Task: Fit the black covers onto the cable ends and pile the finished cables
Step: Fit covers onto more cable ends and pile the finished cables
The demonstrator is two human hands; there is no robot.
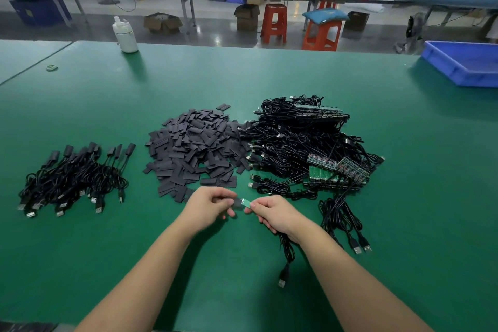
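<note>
Green mat table (404, 197) fills the frame. Tangle of unfinished cables (304, 143) right of centre, heap of black covers (194, 148) at centre, finished cables pile (72, 178) at left. Lower centre: left hand (210, 205) pinches one black cover (237, 203); right hand (272, 210) grips a cable (285, 250) by its small green board end (245, 202), cover and board touching.

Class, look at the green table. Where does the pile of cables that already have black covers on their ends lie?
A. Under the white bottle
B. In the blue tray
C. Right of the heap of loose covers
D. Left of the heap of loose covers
D: the covered cables lie left of the heap of loose covers; the bare cables lie to its right.
</note>
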